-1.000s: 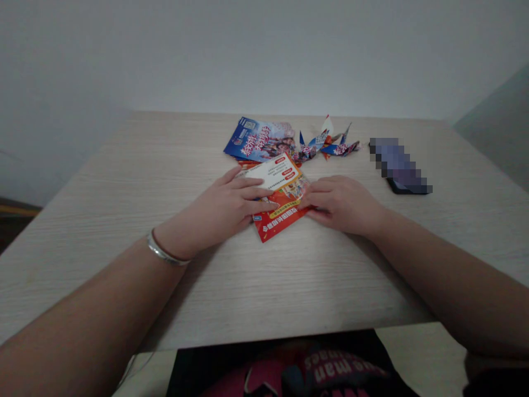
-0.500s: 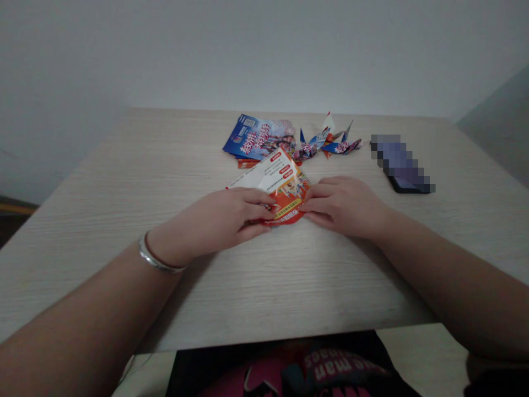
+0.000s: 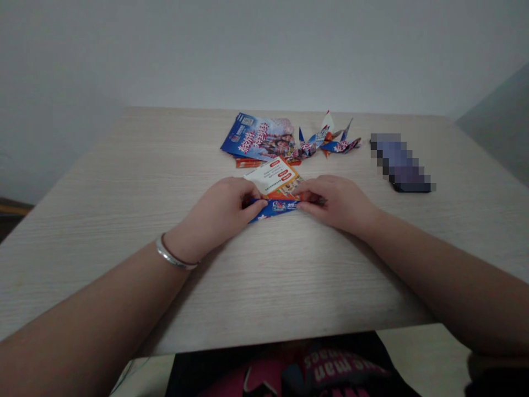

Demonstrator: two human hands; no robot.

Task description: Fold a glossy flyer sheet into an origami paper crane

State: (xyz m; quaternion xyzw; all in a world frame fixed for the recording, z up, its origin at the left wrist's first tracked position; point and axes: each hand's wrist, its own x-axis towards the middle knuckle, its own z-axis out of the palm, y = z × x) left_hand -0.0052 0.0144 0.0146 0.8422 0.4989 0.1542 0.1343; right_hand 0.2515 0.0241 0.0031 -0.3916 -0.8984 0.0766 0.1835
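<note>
A printed paper sheet lies between my hands on the table, white and orange on its upper face. Its near edge is turned up, so a blue printed strip faces me. My left hand pinches the left part of that strip, thumb in front and fingers behind. On the right side, my right hand grips the same strip between thumb and fingers. A silver bangle circles my left wrist. The fingers cover both ends of the fold.
Behind the sheet rests a stack of blue printed flyers with orange ones beneath. Folded paper cranes stand to its right. A dark phone, partly pixelated, lies further right on the wooden table. A wall rises behind.
The sheet's near edge has been folded up, and its blue underside now shows. My left hand's thumb has come round to the front. The sheet's far corner sits slightly nearer me.
</note>
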